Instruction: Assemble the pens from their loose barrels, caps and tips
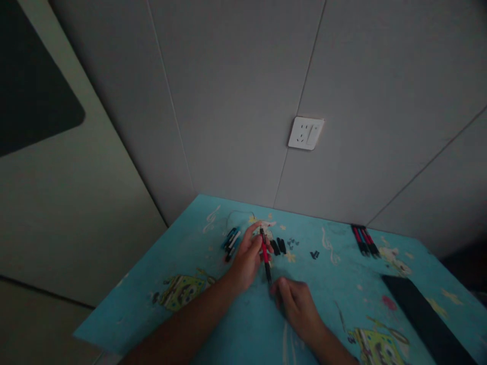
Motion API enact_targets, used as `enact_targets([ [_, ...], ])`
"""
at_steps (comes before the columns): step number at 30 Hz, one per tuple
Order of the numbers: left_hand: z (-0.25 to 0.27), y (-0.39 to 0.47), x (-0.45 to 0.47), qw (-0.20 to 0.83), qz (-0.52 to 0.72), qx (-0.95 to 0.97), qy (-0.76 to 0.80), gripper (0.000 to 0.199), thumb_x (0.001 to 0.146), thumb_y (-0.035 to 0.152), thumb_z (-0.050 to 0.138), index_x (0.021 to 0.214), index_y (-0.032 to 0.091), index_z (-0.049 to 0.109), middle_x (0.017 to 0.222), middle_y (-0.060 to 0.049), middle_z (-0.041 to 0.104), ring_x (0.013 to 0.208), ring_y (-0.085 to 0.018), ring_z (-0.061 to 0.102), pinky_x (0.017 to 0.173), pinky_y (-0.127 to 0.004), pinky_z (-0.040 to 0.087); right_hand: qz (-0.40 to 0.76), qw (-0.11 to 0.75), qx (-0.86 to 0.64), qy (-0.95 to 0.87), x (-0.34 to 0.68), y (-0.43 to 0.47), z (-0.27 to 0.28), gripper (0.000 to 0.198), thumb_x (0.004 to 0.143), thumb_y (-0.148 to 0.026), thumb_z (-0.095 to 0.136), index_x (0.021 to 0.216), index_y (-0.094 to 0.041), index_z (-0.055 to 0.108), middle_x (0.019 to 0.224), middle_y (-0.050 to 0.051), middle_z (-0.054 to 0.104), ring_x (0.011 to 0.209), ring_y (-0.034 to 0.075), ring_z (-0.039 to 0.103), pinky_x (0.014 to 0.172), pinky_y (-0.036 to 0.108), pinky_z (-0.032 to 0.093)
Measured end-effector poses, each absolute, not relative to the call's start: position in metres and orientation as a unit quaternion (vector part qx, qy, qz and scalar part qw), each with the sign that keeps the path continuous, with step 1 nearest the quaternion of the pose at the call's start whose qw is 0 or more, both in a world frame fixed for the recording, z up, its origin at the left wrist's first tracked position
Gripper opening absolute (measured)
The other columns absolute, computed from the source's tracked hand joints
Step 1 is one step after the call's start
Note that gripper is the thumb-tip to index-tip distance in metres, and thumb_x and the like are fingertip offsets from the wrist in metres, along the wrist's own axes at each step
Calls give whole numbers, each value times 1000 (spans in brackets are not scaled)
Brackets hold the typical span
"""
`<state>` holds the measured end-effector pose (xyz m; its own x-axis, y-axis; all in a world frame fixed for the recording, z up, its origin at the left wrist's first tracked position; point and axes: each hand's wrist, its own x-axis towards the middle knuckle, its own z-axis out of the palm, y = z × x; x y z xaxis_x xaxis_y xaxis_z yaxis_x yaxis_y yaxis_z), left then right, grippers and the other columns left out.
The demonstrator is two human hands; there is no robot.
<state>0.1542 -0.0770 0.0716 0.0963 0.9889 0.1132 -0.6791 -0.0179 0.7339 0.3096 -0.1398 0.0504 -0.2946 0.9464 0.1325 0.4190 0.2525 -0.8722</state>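
Note:
My left hand (245, 261) is wrapped round a red pen (265, 252) with black ends, its lower tip pointing toward me. Just below that tip, my right hand (296, 302) has its fingers curled and pressed together; whatever may be in them is hidden. Beside the left hand, to its left, lies a bunch of blue, white and black pen parts (231, 243). On its other side are several black sleeve-like pieces (279, 246), small grey pieces (292, 243) and short black pieces (314, 254).
At the right rear of the blue cartoon-print table (144, 309) several red, blue and black pens (365, 241) lie in a row. A long dark flat board (422, 314) lies at the right. Behind the table rises a grey wall with a white socket (306, 133).

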Motion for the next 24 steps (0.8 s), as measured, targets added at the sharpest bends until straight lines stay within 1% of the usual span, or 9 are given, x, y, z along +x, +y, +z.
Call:
enact_targets([
  [2, 73, -78, 155, 680, 622, 319, 220, 45, 89, 35, 61, 131, 28, 46, 86, -1, 57, 64, -10, 54, 52, -19, 41, 345, 343, -493, -722, 317, -138, 54, 50, 102, -42, 31, 72, -17, 62, 56, -1, 54, 53, 12, 52, 57, 23, 39],
  [4, 73, -78, 154, 697, 615, 302, 212, 41, 88, 33, 61, 127, 27, 48, 84, 0, 55, 56, -6, 47, 45, -16, 33, 310, 338, -503, -733, 324, -136, 56, 46, 101, -41, 33, 74, -17, 62, 57, -2, 53, 54, 12, 53, 58, 24, 39],
  [8, 75, -81, 153, 729, 587, 289, 203, 36, 85, 34, 60, 119, 26, 50, 77, 3, 51, 47, -4, 35, 39, -14, 22, 262, 344, -504, -748, 332, -134, 57, 42, 101, -39, 35, 81, -18, 64, 58, -1, 54, 53, 13, 54, 59, 24, 40],
  [12, 76, -86, 155, 756, 560, 278, 197, 30, 88, 46, 54, 108, 24, 51, 70, 4, 48, 43, -4, 31, 36, -14, 17, 229, 335, -494, -769, 330, -136, 56, 41, 101, -37, 35, 81, -18, 65, 58, -1, 54, 53, 14, 54, 58, 24, 40],
  [14, 76, -88, 157, 761, 559, 264, 196, 30, 90, 51, 50, 102, 24, 51, 65, 5, 45, 41, -5, 28, 35, -14, 14, 214, 324, -489, -781, 328, -137, 56, 41, 101, -36, 35, 79, -17, 65, 57, -1, 54, 53, 13, 53, 58, 24, 40],
  [18, 76, -88, 155, 756, 574, 251, 190, 28, 91, 51, 52, 101, 25, 50, 60, 7, 42, 38, -5, 24, 33, -14, 11, 201, 308, -488, -792, 327, -137, 56, 41, 101, -35, 36, 77, -17, 64, 57, -1, 53, 53, 13, 53, 59, 24, 40],
  [20, 76, -86, 153, 762, 568, 254, 180, 33, 92, 54, 49, 101, 23, 52, 52, 8, 36, 37, -6, 20, 33, -15, 12, 202, 305, -487, -793, 327, -137, 57, 41, 101, -35, 36, 76, -17, 64, 58, -1, 54, 53, 13, 54, 59, 24, 40],
  [22, 75, -84, 150, 774, 549, 261, 179, 36, 92, 55, 47, 97, 20, 54, 44, 10, 30, 36, -7, 16, 32, -15, 12, 199, 308, -485, -794, 327, -137, 58, 41, 101, -35, 35, 76, -18, 64, 58, -1, 55, 54, 13, 54, 59, 24, 40],
  [24, 74, -82, 149, 786, 529, 258, 188, 33, 91, 52, 50, 90, 19, 54, 41, 10, 28, 35, -7, 15, 32, -16, 12, 191, 314, -480, -796, 328, -138, 59, 42, 101, -35, 35, 76, -18, 64, 57, 0, 55, 53, 13, 55, 59, 24, 40],
])
